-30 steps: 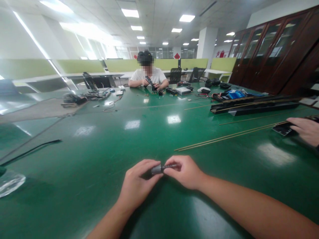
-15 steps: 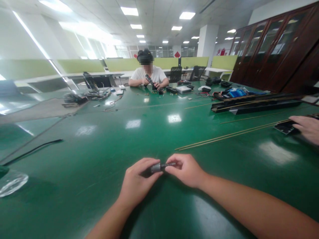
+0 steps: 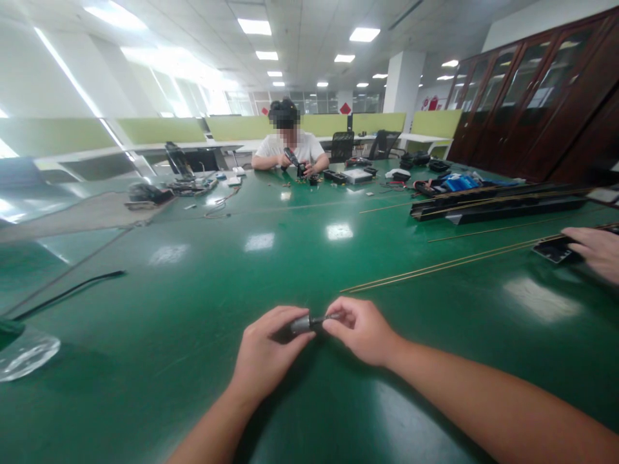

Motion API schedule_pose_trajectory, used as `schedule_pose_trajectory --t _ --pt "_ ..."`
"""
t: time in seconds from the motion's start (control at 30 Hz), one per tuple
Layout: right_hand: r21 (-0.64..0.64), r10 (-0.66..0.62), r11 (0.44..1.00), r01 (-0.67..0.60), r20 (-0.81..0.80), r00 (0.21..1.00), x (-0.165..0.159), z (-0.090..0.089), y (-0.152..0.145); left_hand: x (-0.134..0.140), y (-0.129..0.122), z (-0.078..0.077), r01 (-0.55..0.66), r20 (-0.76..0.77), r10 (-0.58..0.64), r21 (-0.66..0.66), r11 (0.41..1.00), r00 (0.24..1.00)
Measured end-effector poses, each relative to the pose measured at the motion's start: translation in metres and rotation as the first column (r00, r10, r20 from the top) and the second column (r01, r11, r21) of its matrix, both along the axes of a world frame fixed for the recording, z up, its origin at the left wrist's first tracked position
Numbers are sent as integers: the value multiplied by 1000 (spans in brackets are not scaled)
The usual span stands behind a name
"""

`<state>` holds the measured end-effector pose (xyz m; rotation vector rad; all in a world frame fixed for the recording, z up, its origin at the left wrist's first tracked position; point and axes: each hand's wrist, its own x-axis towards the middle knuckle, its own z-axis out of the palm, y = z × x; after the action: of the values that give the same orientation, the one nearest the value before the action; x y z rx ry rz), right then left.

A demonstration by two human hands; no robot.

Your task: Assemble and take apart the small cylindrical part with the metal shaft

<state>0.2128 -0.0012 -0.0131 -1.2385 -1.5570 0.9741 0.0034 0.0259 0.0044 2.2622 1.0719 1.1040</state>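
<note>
Between thumb and fingers, my left hand (image 3: 268, 345) grips a short grey metal cylinder (image 3: 300, 324) just above the green table (image 3: 203, 361). A thin dark shaft (image 3: 319, 319) reaches from the cylinder's right end towards my right hand (image 3: 360, 332). The thumb and fingertips of that hand are pinched on the shaft's far end. Both hands stay close together, with the cylinder lying roughly level between them. Its left end is hidden by my left fingers, and the finer detail of the shaft is too small to make out.
Thin brass-coloured rods (image 3: 425, 266) lie to the right, beyond my right hand. Another person's hand (image 3: 597, 248) rests on a black part at the right edge. Opposite sits a person (image 3: 290, 148) with a power tool. Black channels (image 3: 503, 205) and a cable (image 3: 72, 293) lie around.
The view has shifted very slightly. My right hand has moved a little along the shaft, while my left hand keeps its hold on the cylinder.
</note>
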Motion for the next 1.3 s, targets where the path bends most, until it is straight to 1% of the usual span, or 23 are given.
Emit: schedule_pose_trajectory --t 0.37,0.63,1.0,1.3 --pt "4 -22 1000 22 -11 1000 0 2 -2 -4 2 -4 -1 4 1 -12 1000 1000" --pt "9 -28 1000 28 -13 1000 0 2 -2 -1 2 0 -7 20 7 3 1000 1000" --pt "35 -41 999 41 -15 999 0 3 -2 -4 1 -2 -27 9 27 10 1000 1000" --pt "16 -37 999 38 -49 998 2 1 -1 -3 1 0 -60 -1 60 2 998 998"
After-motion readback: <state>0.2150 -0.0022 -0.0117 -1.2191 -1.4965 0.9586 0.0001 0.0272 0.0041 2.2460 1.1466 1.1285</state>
